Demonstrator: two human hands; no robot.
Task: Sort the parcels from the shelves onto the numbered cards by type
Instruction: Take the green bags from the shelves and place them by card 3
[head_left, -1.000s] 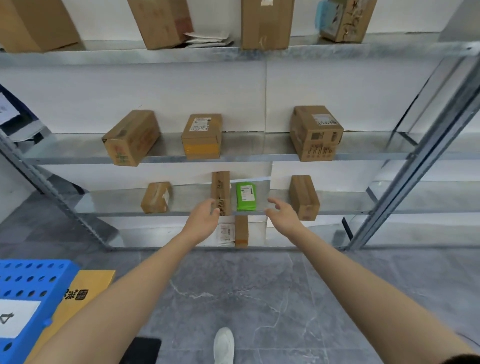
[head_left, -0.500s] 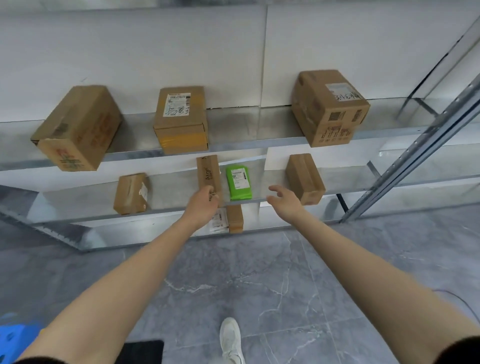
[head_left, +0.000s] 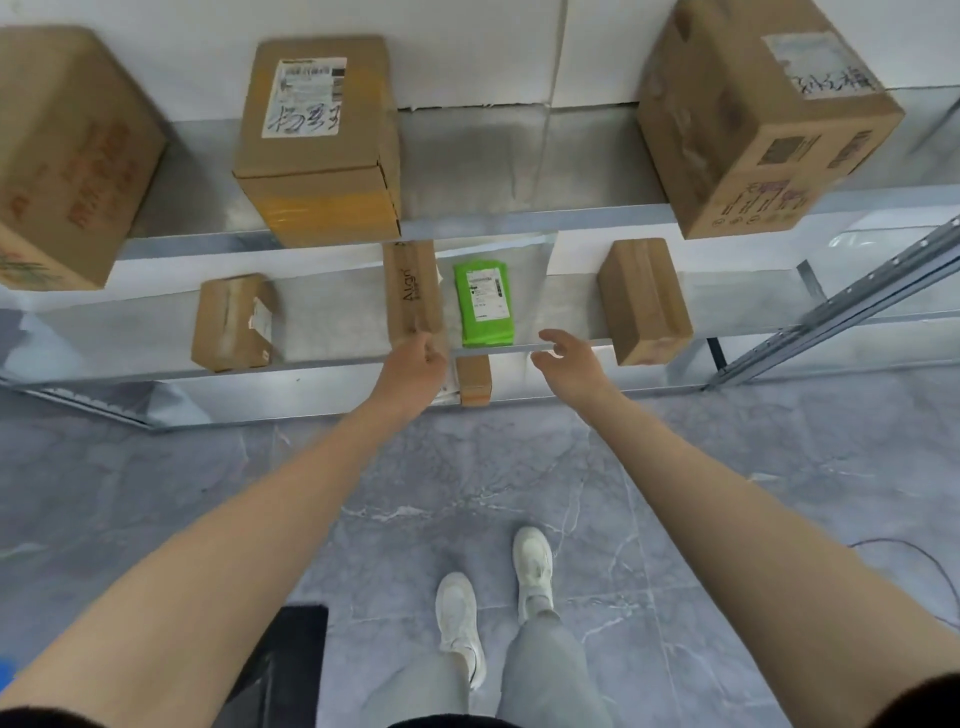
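A white wall (head_left: 467, 52) backs the rack, with a vertical seam running down between its panels. Two galvanised shelves, the upper shelf (head_left: 519, 156) and the lower shelf (head_left: 332, 322), carry a dull, even sheen. A perforated steel upright (head_left: 857, 291) slants across the right. The floor (head_left: 467, 467) is grey marbled tile (white veins, thin joints) — a thin cable (head_left: 909, 545) lies on it at the right edge.

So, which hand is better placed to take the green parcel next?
Probably the right. The right hand is open, fingers spread, at the shelf edge just beside the green parcel. The left hand has curled fingers and sits at the near end of the narrow brown box.
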